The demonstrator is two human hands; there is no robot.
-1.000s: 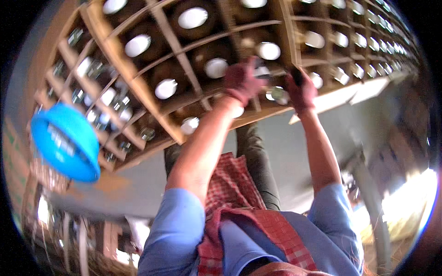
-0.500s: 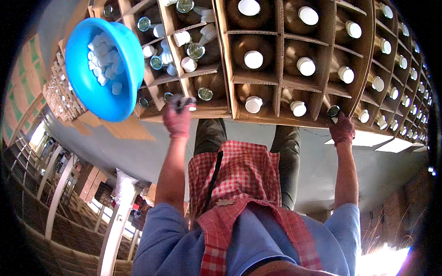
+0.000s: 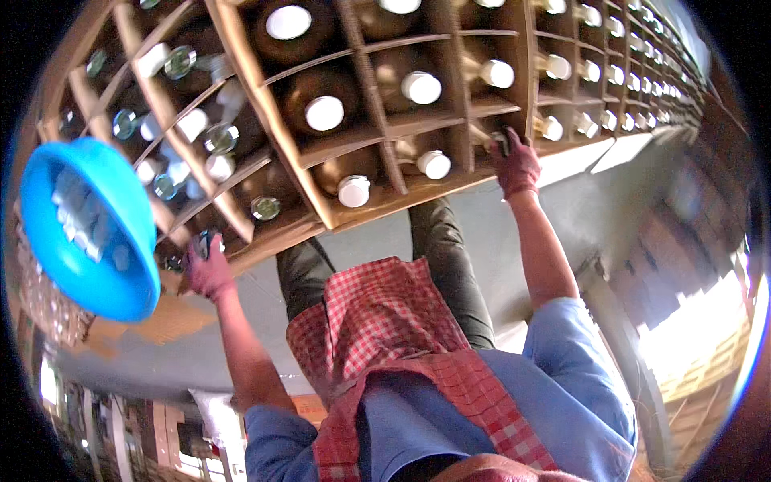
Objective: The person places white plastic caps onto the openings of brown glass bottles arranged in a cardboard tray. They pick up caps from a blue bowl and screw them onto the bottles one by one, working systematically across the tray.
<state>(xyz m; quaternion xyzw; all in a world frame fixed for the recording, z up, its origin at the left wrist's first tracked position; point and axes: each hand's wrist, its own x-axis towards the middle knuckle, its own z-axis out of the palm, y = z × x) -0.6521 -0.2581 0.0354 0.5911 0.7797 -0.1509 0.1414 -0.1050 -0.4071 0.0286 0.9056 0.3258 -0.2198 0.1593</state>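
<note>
My left hand (image 3: 210,267), in a dark-red glove, is at the front edge of the left carton, its fingers closed round the mouth of a clear glass bottle (image 3: 207,238). An uncapped bottle (image 3: 265,209) stands in the compartment to its right. My right hand (image 3: 518,167), gloved alike, reaches into the front right compartment of the middle carton. Its fingers close at the neck of a bottle (image 3: 482,135), whose top they mostly hide. White-capped bottles (image 3: 353,191) stand upright in that carton's other compartments.
A blue basin (image 3: 144,273) holding white caps (image 3: 80,217) rests at the far left beside the left carton. Cardboard dividers (image 3: 389,132) separate the bottles. More cartons of capped bottles (image 3: 590,71) run off to the right. Several bottles and white caps lie tilted in the left carton.
The view has turned, so the cartons and basin appear further left and tilted. My left hand has moved onto a bottle in the left carton's front row; my right hand stays at its bottle.
</note>
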